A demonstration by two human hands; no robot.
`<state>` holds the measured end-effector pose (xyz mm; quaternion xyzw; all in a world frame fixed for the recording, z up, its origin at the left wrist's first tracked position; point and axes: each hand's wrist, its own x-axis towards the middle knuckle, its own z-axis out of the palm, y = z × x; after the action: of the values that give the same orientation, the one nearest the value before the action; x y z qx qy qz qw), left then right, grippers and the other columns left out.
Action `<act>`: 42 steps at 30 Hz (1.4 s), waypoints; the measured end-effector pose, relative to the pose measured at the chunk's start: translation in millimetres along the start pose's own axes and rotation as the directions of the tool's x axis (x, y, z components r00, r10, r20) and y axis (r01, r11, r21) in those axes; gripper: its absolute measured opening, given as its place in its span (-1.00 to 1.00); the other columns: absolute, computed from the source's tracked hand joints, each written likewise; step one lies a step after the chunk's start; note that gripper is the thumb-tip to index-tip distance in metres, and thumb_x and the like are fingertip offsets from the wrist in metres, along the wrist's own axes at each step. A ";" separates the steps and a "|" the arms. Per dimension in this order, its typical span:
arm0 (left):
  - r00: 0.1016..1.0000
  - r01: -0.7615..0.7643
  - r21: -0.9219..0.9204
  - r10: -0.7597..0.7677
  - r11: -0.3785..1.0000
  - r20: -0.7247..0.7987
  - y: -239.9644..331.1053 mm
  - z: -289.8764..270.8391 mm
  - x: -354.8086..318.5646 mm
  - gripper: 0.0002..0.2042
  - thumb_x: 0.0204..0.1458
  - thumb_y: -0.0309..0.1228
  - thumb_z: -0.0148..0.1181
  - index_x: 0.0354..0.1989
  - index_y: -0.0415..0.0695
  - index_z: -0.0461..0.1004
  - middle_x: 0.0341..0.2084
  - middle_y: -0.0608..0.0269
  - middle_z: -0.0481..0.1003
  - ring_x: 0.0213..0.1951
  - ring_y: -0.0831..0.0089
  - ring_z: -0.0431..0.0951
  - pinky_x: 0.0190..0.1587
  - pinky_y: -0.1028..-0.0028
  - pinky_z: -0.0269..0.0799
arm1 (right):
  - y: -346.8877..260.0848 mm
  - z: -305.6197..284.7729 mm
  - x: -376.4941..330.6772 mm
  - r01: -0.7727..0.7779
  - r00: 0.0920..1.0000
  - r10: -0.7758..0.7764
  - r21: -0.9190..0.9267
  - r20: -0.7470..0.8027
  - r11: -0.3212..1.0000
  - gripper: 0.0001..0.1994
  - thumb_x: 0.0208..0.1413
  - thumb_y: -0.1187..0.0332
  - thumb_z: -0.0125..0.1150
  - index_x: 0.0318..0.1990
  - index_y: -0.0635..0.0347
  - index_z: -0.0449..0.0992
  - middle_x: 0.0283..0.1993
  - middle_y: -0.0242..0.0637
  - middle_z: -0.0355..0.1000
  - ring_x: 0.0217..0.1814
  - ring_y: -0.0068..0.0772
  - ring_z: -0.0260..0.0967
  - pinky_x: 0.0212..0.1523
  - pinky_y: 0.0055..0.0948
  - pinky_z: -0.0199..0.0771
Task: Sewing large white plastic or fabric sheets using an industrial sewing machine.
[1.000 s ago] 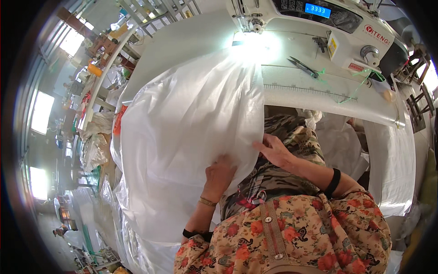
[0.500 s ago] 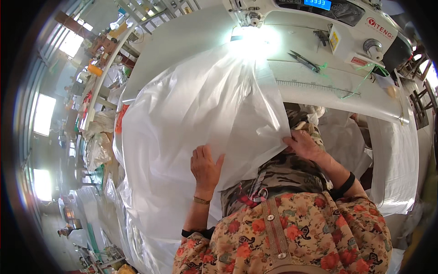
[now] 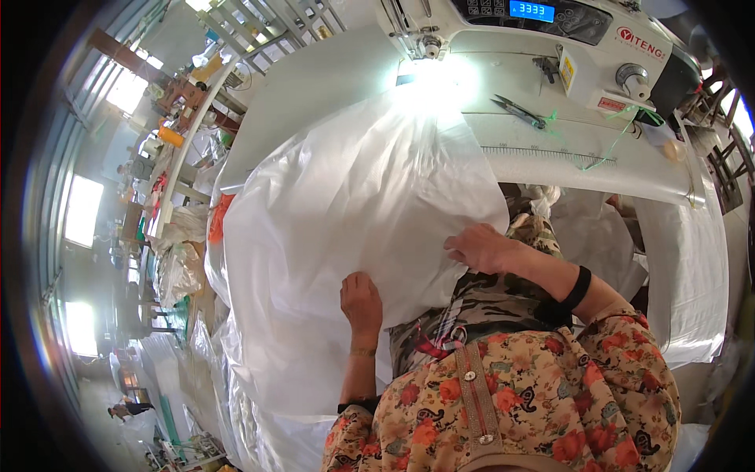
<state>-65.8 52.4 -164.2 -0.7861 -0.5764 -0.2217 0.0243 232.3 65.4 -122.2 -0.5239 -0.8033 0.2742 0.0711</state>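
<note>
A large translucent white plastic sheet (image 3: 354, 197) runs from under the lit sewing head of a sewing machine (image 3: 543, 23) down over my lap, gathered in folds near the needle. My right hand (image 3: 481, 248) pinches the sheet near its right edge, above my camouflage-patterned trousers. Lower and to the left, my left hand (image 3: 362, 301) is closed with its fingers curled on the sheet; its thumb is hidden. The glare of the lamp hides the needle area.
Thread snips (image 3: 519, 112) lie on the machine table (image 3: 535, 130), close to a green thread (image 3: 609, 145) and a printed ruler scale. More white sheeting (image 3: 684, 275) hangs at the right. Plastic bundles (image 3: 179, 271) and a cluttered bench (image 3: 193, 141) stand at the left.
My right hand has moved left along with the sheet's edge. My left hand, flat with the thumb out before, has shifted slightly right and down and curled its fingers.
</note>
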 end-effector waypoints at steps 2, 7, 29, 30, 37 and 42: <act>1.000 0.011 -0.076 -0.011 0.997 0.002 -7.6 -15.4 -2.4 -0.85 0.05 -0.46 0.13 -0.20 -0.16 0.42 -0.32 0.17 0.41 -0.18 0.27 0.44 -0.15 0.29 0.35 | -6.8 -14.3 -0.4 0.035 0.999 -0.032 0.103 -0.037 0.994 -0.78 0.13 0.24 0.08 -0.20 0.17 0.54 -0.31 -0.05 0.49 -0.15 0.02 0.44 -0.11 -0.12 0.39; 0.790 0.450 -0.876 -0.380 -0.173 0.481 22.9 -115.6 -15.0 -0.82 0.15 -0.51 -0.03 -0.09 -0.23 0.35 -0.29 0.20 0.47 -0.39 0.57 0.42 -0.39 0.54 0.36 | -34.1 -25.1 4.4 0.299 0.951 -0.246 0.362 -0.186 0.883 -0.72 0.16 0.20 0.08 -0.17 0.22 0.54 -0.31 -0.09 0.53 -0.23 -0.09 0.48 -0.16 -0.22 0.42; 0.987 0.160 -0.827 -0.087 0.539 0.134 55.1 -165.9 103.7 -0.91 0.10 -0.47 0.19 -0.38 -0.23 0.48 -0.63 0.54 0.38 -0.59 0.82 0.22 -0.54 0.74 0.08 | -95.4 -5.2 27.0 0.148 0.972 -0.180 0.989 -0.150 -0.024 -0.79 0.13 0.32 0.16 -0.17 0.24 0.53 -0.20 -0.30 0.49 -0.11 -0.47 0.40 0.02 -0.46 0.33; 0.990 0.139 -0.799 -0.068 0.585 0.123 51.7 -163.4 104.3 -0.91 0.10 -0.48 0.19 -0.39 -0.23 0.48 -0.64 0.56 0.36 -0.59 0.83 0.20 -0.54 0.74 0.06 | -104.2 -10.4 4.4 0.107 0.923 -0.379 0.991 -0.067 0.085 -0.80 0.17 0.28 0.13 -0.22 0.24 0.52 -0.26 -0.32 0.49 -0.17 -0.49 0.41 -0.03 -0.47 0.37; 0.917 0.373 -0.781 -0.069 0.501 0.394 59.3 -126.0 68.4 -0.90 0.11 -0.47 0.18 -0.42 -0.19 0.44 -0.65 0.58 0.37 -0.60 0.85 0.21 -0.57 0.73 0.06 | -95.7 -19.8 -47.5 -0.112 0.968 -0.222 0.993 0.115 0.027 -0.78 0.24 0.26 0.09 -0.17 0.27 0.42 -0.35 -0.31 0.50 -0.29 -0.53 0.47 -0.18 -0.51 0.46; 0.918 0.351 -0.793 -0.014 0.498 0.397 68.7 -120.7 59.3 -0.89 0.12 -0.44 0.18 -0.41 -0.19 0.45 -0.64 0.52 0.44 -0.62 0.84 0.28 -0.61 0.73 0.09 | -86.9 -18.5 -56.6 0.090 0.977 0.205 0.989 -0.065 -0.118 -0.83 0.24 0.31 0.08 -0.18 0.23 0.40 -0.38 -0.28 0.51 -0.39 -0.49 0.48 -0.33 -0.54 0.48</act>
<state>-27.4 47.1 -18.3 -0.6550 -0.4691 -0.3372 -0.4870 194.9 -3.7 -52.1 -0.3532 -0.2927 0.7309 0.5054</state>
